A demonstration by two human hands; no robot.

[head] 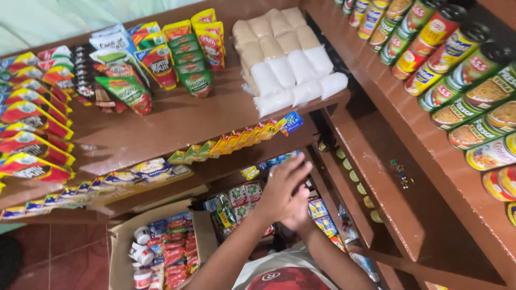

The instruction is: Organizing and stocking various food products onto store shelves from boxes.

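My left hand (280,185) and my right hand (299,210) are pressed together, palm against palm, in the lower middle of the head view. Neither holds anything. The left hand's fingers are straight and lie over the right hand. They hover in front of a brown wooden shelf (177,126), just below a hanging strip of small sachets (236,140) and above packets (239,196) on a lower shelf. Bags of white and brown sugar (285,59) lie on the top shelf behind.
Stand-up sauce pouches (129,88) and red packets (32,134) fill the shelf's left side. Cans (457,70) line the right-hand shelf (398,134). An open cardboard box (121,252) with small jars and sachets sits on the red floor at lower left.
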